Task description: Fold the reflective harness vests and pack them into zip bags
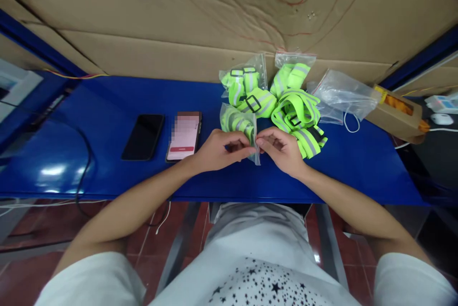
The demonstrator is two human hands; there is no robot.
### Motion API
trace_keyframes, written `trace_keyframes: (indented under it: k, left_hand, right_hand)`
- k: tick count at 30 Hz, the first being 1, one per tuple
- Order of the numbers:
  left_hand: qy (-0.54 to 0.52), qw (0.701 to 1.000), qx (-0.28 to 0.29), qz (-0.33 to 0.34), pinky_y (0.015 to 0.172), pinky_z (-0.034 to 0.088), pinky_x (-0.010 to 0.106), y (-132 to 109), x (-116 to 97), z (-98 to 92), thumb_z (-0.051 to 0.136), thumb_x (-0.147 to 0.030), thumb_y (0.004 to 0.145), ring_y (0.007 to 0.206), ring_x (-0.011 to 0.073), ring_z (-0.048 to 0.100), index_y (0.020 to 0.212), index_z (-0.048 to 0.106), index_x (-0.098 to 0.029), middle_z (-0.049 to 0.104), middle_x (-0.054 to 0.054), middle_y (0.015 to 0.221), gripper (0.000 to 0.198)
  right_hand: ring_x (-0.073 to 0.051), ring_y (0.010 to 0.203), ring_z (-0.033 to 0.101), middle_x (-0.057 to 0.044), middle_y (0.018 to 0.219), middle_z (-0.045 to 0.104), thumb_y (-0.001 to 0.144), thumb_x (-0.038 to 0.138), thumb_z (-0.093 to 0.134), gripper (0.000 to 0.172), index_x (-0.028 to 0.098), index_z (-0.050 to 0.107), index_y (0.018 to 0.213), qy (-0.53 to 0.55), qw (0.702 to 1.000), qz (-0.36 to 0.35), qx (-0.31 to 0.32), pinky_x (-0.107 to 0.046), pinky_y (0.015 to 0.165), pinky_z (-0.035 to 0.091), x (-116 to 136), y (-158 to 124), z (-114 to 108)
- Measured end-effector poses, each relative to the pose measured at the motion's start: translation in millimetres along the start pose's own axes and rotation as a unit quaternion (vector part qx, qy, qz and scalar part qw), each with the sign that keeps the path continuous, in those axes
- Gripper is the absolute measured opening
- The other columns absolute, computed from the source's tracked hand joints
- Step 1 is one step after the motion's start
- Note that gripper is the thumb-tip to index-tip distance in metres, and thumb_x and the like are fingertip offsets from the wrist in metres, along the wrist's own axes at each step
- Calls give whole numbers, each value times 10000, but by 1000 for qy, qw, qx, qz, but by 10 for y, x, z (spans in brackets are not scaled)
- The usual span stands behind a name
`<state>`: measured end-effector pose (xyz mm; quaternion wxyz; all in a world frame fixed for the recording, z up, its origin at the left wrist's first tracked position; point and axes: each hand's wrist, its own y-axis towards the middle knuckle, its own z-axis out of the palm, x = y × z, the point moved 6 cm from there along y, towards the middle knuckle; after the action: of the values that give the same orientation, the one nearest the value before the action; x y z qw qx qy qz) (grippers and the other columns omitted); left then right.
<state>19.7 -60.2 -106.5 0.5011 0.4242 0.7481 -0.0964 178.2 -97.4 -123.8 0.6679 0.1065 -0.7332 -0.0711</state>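
Observation:
A clear plastic bag [239, 122] with a rolled yellow-green reflective strap inside lies at the table's middle, its opening edge toward the right. My left hand [223, 151] pinches that edge from the left, and my right hand [281, 149] pinches it from the right, fingertips nearly touching. Just behind, loose yellow-green straps [296, 108] with grey stripes and black buckles are heaped. Two more bagged straps stand at the back, one on the left [243, 79] and one on the right [291, 74].
Left of my hands lie a black phone [143, 137] and a phone with a lit screen [184, 136]. Empty clear bags [345, 93] and a cardboard box [397, 112] are at the right. Cardboard [179, 19] lines the back of the blue table [107, 105].

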Motion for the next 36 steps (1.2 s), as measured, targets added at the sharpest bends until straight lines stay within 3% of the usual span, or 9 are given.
trace_keyframes:
  k: [4,10,13,15,20,23,27,32,36]
  left_hand:
    - [47,999,-14,-8,527,406,184,-2,67,29,777,-448,846,493,81,556,809,708,-174,673,-21,601,286]
    - [137,990,23,18,533,360,197,-34,-13,47,614,-309,920,486,78,528,777,634,-193,604,-46,557,186]
    - [92,994,48,22,513,342,214,-45,-38,22,573,-288,929,472,82,492,713,581,-195,557,-43,531,235]
    - [-7,1000,-7,4,504,365,225,-35,-13,-105,580,-306,932,463,88,491,713,573,-196,572,-32,560,246]
    - [-235,952,-195,-7,514,417,273,9,103,-490,627,-399,879,472,137,530,707,471,-220,499,-46,533,293]
    - [-285,942,-169,-52,527,431,295,66,156,-499,627,-463,824,477,154,542,666,380,-221,401,-49,483,380]
    - [-320,934,-114,-113,476,409,295,63,196,-426,643,-529,740,439,137,468,608,310,-220,382,-29,475,473]
    - [-353,923,-103,-108,529,471,315,77,234,-371,655,-402,722,513,155,554,713,536,-218,592,4,618,220]
    - [-309,942,-16,-134,727,541,321,136,285,-154,669,-322,791,721,177,676,781,643,-179,693,31,733,146]
  right_hand:
    - [-134,656,652,3,777,701,917,472,692,246,228,669,925,-23,1000,0,19,-280,630,548,-43,-31,42]
    - [-121,640,623,14,753,674,922,311,653,100,227,633,871,-111,991,-57,46,-262,620,516,3,-79,86]
    - [-102,566,499,43,651,556,834,218,649,170,227,523,721,-213,971,-104,-2,-243,553,440,84,-87,52]
    - [-101,547,449,49,610,490,813,221,651,229,228,467,677,-234,966,-108,-35,-246,536,408,100,-65,-6]
    - [-158,723,644,-18,798,638,975,528,523,338,223,588,844,26,998,31,-43,-290,605,556,-168,84,-116]
    - [-193,883,696,-59,994,704,894,686,591,476,226,625,1011,140,981,131,-37,-334,696,620,-393,119,-59]
    - [-180,819,697,-56,900,728,843,685,671,496,206,636,966,159,964,211,42,-321,737,606,-496,115,18]
    - [-138,700,618,7,836,643,864,607,691,385,243,570,897,47,989,49,-132,-277,641,537,30,280,-624]
    - [-121,666,545,34,737,552,876,492,728,320,228,558,818,-159,923,-194,-291,-264,632,457,750,228,-1012]
